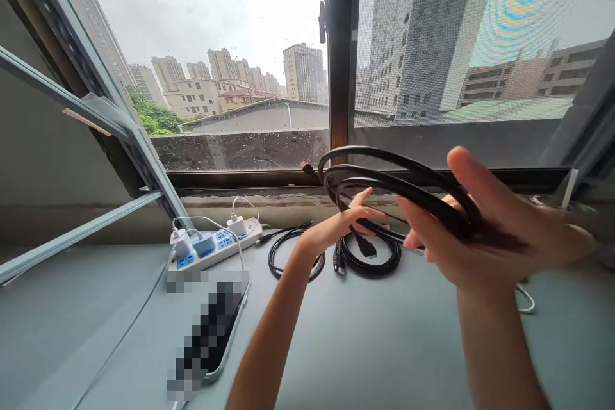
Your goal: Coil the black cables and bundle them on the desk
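A black cable (379,174) is wound into several loops and held up in the air before the window. My right hand (480,230) is closed round one side of the loops, palm towards me. My left hand (343,221) reaches forward and pinches the cable near the far end of the loops, where a black plug (366,246) hangs down. Below lie a coiled thick black cable (372,259) and a thinner black cable coil (291,255) on the grey sill.
A white power strip (214,246) with white chargers plugged in lies at the left, with a phone (216,327) on a white lead in front of it. A window frame (339,51) stands behind. A white cable end (526,300) shows at right.
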The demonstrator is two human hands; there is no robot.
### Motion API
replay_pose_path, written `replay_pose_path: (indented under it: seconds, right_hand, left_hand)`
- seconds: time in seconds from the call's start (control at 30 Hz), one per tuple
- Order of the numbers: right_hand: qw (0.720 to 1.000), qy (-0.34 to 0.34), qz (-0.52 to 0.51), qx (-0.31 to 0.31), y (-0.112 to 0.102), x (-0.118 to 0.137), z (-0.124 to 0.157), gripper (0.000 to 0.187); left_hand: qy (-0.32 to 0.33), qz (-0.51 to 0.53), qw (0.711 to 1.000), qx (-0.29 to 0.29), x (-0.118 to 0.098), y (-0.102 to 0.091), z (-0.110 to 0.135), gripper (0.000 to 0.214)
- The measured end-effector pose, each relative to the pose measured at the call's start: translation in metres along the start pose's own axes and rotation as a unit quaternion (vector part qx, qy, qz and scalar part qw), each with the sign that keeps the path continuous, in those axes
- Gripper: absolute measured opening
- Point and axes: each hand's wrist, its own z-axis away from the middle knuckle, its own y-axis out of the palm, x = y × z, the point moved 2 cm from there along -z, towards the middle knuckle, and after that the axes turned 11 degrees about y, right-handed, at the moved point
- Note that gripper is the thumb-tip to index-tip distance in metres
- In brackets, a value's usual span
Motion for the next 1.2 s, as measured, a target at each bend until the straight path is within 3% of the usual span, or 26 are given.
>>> replay_pose_path:
  seconds: [0.1, 0.17, 0.27, 0.4, 0.53, 0.63, 0.87, 1.03, 1.2]
  right_hand:
    - [0.996, -0.081, 0.005, -0.034, 0.005, -0.001, 0.003, 0.061]
    - [0.995, -0.082, -0.005, -0.057, 0.009, 0.001, 0.006, 0.057]
    - [0.989, -0.018, -0.048, -0.136, 0.015, 0.001, 0.009, 0.048]
    - [0.973, 0.061, -0.123, -0.184, 0.025, -0.007, 0.008, 0.042]
    - [0.964, 0.085, -0.196, -0.160, 0.034, -0.027, -0.003, 0.041]
    - [0.967, 0.141, -0.170, -0.128, 0.038, -0.041, -0.010, 0.035]
    - [0.968, 0.217, -0.108, -0.067, 0.039, -0.057, -0.016, 0.047]
    - [0.977, 0.196, -0.062, -0.053, 0.037, -0.066, -0.018, 0.034]
    - [0.988, 0.151, -0.004, -0.040, 0.035, -0.066, -0.018, 0.044]
  left_hand:
    - [0.047, 0.063, 0.995, -0.068, 0.007, 0.002, -0.008, 0.024]
    - [0.070, 0.122, 0.984, -0.111, 0.005, 0.008, -0.013, 0.026]
    - [0.083, 0.205, 0.959, -0.175, -0.004, 0.015, -0.016, 0.041]
    - [0.100, 0.221, 0.936, -0.255, -0.015, 0.011, -0.015, 0.067]
    - [0.151, 0.203, 0.947, -0.200, -0.022, -0.003, -0.012, 0.048]
    - [0.177, 0.169, 0.956, -0.163, -0.029, -0.013, -0.008, 0.045]
    - [0.188, 0.120, 0.955, -0.193, -0.052, -0.019, 0.004, 0.026]
    - [0.176, 0.137, 0.957, -0.186, -0.059, -0.019, 0.009, 0.030]
    - [0.120, 0.111, 0.979, -0.120, -0.055, -0.020, 0.009, 0.055]
